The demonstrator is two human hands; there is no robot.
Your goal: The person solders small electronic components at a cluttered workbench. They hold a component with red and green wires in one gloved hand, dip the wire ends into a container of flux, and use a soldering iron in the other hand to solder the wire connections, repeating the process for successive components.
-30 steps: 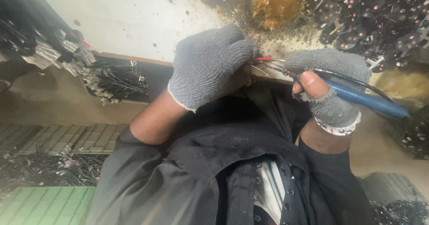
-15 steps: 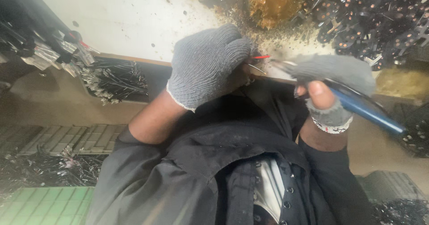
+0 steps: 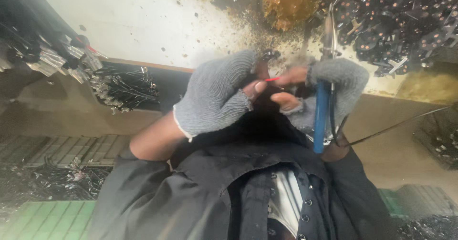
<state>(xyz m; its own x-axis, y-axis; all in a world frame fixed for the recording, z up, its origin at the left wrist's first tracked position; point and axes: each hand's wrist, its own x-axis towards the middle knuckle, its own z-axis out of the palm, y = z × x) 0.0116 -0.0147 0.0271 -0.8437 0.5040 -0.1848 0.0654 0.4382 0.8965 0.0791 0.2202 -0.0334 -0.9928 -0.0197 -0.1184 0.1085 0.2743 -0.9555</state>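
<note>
Mid-frame, left hand and right hand pinch a red wire; right also grips blue-handled pliers; trimming looks imminent.

Stained white bench with brown debris heap, dark cut pieces

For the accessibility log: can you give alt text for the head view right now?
Two hands in grey fingerless gloves meet at a workbench edge: the left hand and right hand pinch a thin red wire between fingertips, the right also gripping blue-handled pliers. Black cable bundles lie nearby.
</note>
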